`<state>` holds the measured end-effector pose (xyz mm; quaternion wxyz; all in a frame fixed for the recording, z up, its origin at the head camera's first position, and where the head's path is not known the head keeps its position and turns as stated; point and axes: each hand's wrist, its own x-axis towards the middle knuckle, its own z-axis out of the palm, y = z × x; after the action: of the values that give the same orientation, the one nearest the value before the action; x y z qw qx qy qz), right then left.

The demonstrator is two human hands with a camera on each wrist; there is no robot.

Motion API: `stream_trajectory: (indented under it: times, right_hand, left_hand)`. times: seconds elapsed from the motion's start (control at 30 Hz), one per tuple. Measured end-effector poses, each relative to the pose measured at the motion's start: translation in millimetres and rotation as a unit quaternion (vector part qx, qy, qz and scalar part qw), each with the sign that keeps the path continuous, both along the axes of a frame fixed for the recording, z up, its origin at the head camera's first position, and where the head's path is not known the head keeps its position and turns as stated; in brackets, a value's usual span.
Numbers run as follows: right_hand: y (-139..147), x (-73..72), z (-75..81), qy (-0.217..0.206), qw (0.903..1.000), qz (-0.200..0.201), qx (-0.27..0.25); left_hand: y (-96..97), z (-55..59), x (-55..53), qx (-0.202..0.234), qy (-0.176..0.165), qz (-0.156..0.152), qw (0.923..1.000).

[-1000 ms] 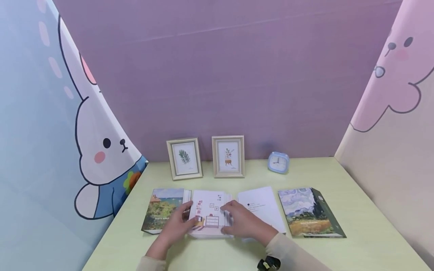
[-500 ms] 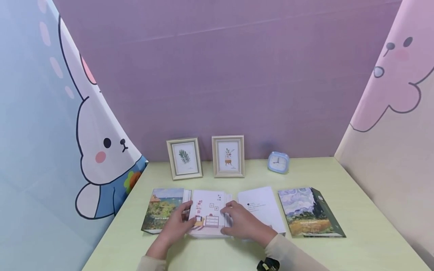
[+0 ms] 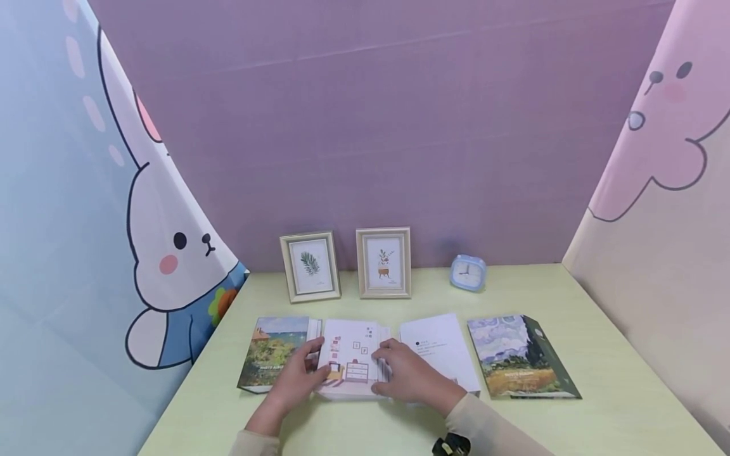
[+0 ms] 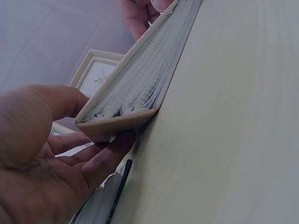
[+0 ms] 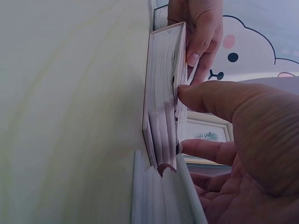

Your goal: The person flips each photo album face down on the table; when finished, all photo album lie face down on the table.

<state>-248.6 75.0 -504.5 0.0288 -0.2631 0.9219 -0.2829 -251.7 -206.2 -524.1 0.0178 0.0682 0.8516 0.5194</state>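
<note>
A thick photo album (image 3: 356, 348) with a white cover, drawn with a dresser and small pictures, lies in the middle of a row of albums. My left hand (image 3: 298, 375) grips its spine side, thumb on the cover. In the left wrist view, fingertips (image 4: 122, 140) bear on the spine below the thumb, and the page edges (image 4: 140, 79) show. At the opposite side my right hand (image 3: 413, 373) holds the album's fore-edge with thumb and fingers. From the right wrist, the thumb (image 5: 205, 97) touches the top cover's edge and the pages (image 5: 161, 93) part slightly.
Close on the left lies a landscape-painting album (image 3: 274, 354); on the right are a white album (image 3: 441, 354) and another painted album (image 3: 513, 358). Behind stand two picture frames (image 3: 310, 267) and a blue alarm clock (image 3: 468, 273) on the pale green table (image 3: 342, 430).
Almost nothing moves. My right fingers shift very slightly at the album's edge, while my left hand and the album stay in place.
</note>
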Motion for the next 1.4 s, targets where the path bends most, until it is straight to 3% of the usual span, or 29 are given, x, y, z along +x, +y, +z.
stream_trajectory:
  times: [0.17,0.47,0.63,1.0,1.23,1.4]
  right_hand:
    - [0.1,0.7,3.7,0.001,1.0000,0.001,0.001]
    - [0.1,1.2,4.4,-0.014,0.9997,-0.002,-0.018]
    - [-0.8,1.1,4.0,-0.009,0.9996,-0.001,-0.026]
    - [-2.2,1.8,3.3,-0.014,0.9987,-0.004,-0.049]
    - [-4.9,3.7,4.4,-0.017,0.9985,-0.001,-0.052]
    - [-6.5,4.2,7.1,-0.008,0.9989,0.006,-0.045]
  left_hand:
    - [0.2,-0.4,-0.3,0.017,0.004,0.009,0.9998]
    - [1.3,2.3,2.7,0.093,0.015,0.009,0.9955]
    - [1.0,4.6,2.9,0.135,0.003,0.009,0.9908]
    - [1.8,12.3,7.8,0.203,-0.004,-0.021,0.9790]
    - [1.8,12.7,7.8,0.193,0.011,-0.015,0.9810]
    - [0.9,12.5,8.2,0.207,0.020,-0.025,0.9779]
